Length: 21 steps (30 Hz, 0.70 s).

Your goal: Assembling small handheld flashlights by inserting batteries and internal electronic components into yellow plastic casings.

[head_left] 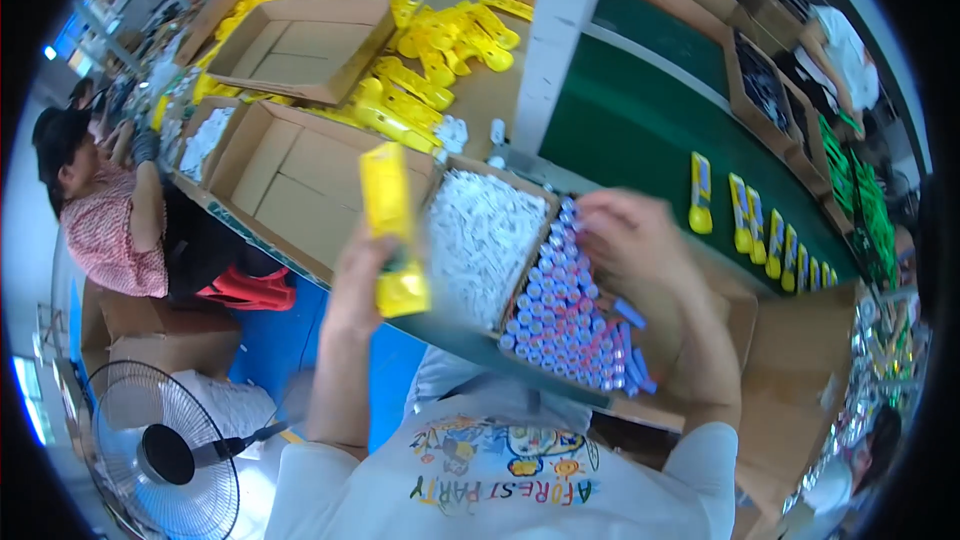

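Note:
My left hand (pixel 355 285) is closed round a yellow plastic casing (pixel 388 190), long with a rounded lower end, held upright over the near edge of the bench. My right hand (pixel 628 230) reaches to the far end of a box of purple-blue batteries (pixel 560 300), its fingers bent in and slightly blurred. Whatever lies between those fingertips is hidden. Most batteries stand on end in rows; several lie on their sides at the right. Between my hands sits a carton of small white plastic parts (pixel 485 235).
Empty cardboard trays (pixel 290 175) lie left, before heaped yellow casings (pixel 440 45). A green conveyor (pixel 640 120) carries a row of yellow casings (pixel 755 220) beyond a white post (pixel 565 40). A person (pixel 115 210) sits left, near a fan (pixel 165 455). An open carton (pixel 790 360) stands right.

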{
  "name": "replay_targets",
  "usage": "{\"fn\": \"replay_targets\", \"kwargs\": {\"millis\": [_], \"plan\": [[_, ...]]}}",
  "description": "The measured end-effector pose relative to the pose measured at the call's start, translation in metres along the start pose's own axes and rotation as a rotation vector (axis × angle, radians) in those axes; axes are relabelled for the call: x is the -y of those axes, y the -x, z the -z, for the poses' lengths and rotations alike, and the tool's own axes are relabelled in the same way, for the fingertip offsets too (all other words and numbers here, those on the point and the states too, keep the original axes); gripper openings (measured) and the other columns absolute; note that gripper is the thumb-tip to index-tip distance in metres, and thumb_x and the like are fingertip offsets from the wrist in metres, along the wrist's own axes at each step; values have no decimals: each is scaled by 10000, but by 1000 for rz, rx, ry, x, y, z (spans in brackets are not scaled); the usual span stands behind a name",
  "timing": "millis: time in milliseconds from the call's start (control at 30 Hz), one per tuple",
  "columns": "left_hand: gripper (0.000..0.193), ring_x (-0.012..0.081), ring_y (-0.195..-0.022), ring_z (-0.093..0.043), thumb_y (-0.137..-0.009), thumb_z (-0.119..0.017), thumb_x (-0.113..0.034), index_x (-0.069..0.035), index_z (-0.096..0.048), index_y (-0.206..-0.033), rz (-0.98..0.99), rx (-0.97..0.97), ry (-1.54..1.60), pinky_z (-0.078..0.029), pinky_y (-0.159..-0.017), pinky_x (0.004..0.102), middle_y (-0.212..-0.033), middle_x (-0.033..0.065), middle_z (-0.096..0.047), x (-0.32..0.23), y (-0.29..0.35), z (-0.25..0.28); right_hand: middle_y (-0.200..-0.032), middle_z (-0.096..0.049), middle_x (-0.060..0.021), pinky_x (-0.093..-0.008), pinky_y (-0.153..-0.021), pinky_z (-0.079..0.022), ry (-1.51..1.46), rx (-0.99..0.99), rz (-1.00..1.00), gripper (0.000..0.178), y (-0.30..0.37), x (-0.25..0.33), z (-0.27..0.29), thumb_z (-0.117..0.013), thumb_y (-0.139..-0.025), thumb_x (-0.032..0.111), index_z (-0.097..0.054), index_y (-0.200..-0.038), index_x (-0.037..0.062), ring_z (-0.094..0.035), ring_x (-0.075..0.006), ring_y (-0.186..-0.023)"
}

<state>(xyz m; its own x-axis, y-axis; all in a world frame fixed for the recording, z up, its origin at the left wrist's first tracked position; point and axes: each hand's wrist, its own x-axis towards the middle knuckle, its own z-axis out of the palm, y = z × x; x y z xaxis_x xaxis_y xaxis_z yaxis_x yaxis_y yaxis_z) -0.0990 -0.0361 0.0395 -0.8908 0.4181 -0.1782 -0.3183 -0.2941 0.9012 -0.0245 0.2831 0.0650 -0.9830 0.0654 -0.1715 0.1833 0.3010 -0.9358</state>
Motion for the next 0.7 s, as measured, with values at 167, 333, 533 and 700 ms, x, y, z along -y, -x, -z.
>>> {"fn": "replay_targets", "kwargs": {"millis": [167,333,533,700], "plan": [[376,232,-1032,-586,-947,-483,-212,-67,-458,-1292,464,305,556,-482,-916,395,-1164,89,-585,28,30,-61,-1268,-537,-70,-372,-930,-436,676,97,848,389,47,21,-74,-678,-750,98,-632,-1134,133,-522,-237,-1132],[350,218,-1077,-561,-943,-470,-210,-74,-487,-1264,525,270,474,-423,-977,397,-1149,80,-585,59,39,-59,-1194,-569,-48,-347,-835,-460,836,85,1046,356,66,4,-82,-648,-725,93,-626,-1078,139,-567,-216,-1035],[374,213,-1091,-547,-912,-491,-181,-86,-460,-1272,515,268,502,-398,-990,396,-1161,74,-572,57,48,-66,-993,-639,-34,-339,-705,-483,606,-14,929,262,73,-6,-93,-679,-746,74,-671,-1005,111,-625,-209,-851],[440,225,-1070,-555,-855,-511,-92,-89,-427,-1288,485,235,389,-418,-977,399,-1161,85,-556,52,51,-66,-893,-649,-44,-291,-637,-473,486,-96,1045,222,76,-16,-97,-707,-762,71,-697,-982,98,-634,-186,-771]]}}
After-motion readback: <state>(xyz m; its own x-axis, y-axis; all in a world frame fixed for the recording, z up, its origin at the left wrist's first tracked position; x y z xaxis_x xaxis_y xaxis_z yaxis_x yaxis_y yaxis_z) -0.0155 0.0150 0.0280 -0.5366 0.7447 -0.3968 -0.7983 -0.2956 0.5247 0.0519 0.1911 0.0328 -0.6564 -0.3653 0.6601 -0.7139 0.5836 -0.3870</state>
